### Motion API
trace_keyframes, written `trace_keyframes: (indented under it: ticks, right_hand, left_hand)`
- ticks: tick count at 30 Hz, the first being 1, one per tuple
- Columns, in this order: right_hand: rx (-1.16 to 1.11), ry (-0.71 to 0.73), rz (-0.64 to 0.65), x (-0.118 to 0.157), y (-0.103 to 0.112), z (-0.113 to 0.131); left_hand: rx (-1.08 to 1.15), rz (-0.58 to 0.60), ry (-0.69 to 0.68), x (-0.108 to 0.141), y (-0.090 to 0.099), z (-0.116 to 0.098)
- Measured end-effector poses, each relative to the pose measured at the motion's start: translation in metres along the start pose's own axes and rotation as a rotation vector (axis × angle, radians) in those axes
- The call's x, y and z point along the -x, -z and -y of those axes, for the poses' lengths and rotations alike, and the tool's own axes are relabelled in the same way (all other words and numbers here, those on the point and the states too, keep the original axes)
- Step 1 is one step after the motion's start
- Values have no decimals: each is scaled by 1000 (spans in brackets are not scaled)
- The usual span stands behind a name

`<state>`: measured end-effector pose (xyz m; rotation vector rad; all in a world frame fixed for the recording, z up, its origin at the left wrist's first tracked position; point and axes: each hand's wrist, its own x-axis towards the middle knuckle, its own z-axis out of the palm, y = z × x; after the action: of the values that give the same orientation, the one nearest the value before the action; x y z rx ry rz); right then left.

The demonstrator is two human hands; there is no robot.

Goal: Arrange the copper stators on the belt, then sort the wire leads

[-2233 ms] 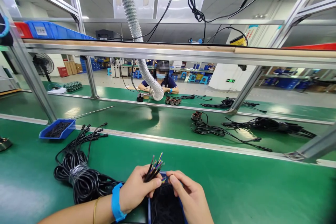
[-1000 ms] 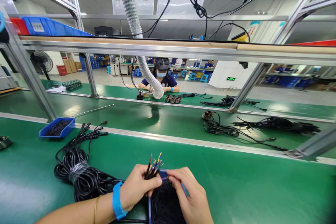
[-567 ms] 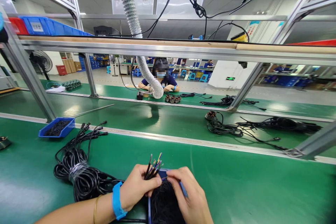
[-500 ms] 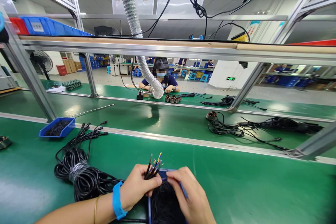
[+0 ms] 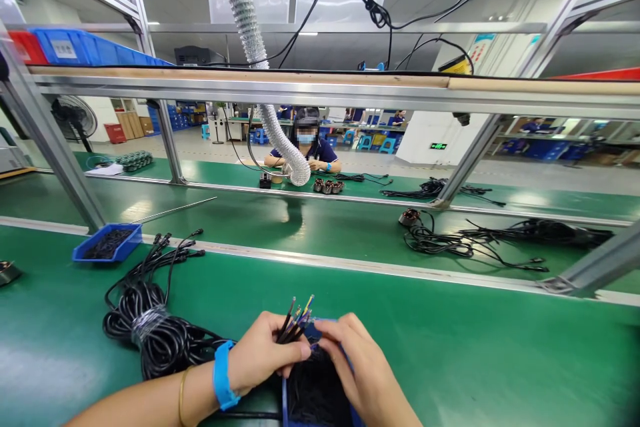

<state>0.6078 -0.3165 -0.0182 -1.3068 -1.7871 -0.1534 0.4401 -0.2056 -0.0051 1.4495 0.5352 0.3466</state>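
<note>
Since the earlier frame: motor with trailing leads [image 5: 411, 217] on the middle belt has shifted further right of the silver duct hose [image 5: 280, 140]; both hands remain at the blue tray of black sleeves, little changed.

Left hand [image 5: 263, 353]: clenched round a bundle of wire ends [image 5: 296, 319], their stripped coloured tips fanning upward just above the blue tray [image 5: 285, 400]. Blue wristband [image 5: 220, 375] and thin gold bangle [image 5: 181, 397] on the wrist.

Right hand [image 5: 355, 367]: fingertips bent down at the tray's far rim, touching the black sleeves [image 5: 313, 393] piled in it; whether a sleeve is pinched between them cannot be told.

Blue tray: on the green table [image 5: 475, 360], directly under both hands, at the near edge.

Coiled black cable [image 5: 150, 333]: left of the blue tray, banded with clear wrap, its plug ends spread away toward the belt rail.

Second blue tray [image 5: 106, 243]: well left of and beyond the hand-side tray, past the coil, holding dark small parts.

Loose black cables [image 5: 530, 237]: far right of the tray, on the middle belt.

Another person [image 5: 305, 147]: opposite, beyond the tray and the belts, seated behind the duct hose, forearms on the far table, three small motors [image 5: 327, 185] just beside them.

Aluminium frame rail [image 5: 320, 97]: overhead, spanning the view.
</note>
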Motion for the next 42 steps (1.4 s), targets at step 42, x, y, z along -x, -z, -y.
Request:
trace_keyframes:
  ticks: [42]
  right_hand:
    - [16,-78,-139,-4,-11,10]
  left_hand:
    - [1,31,0,3,-4,-2]
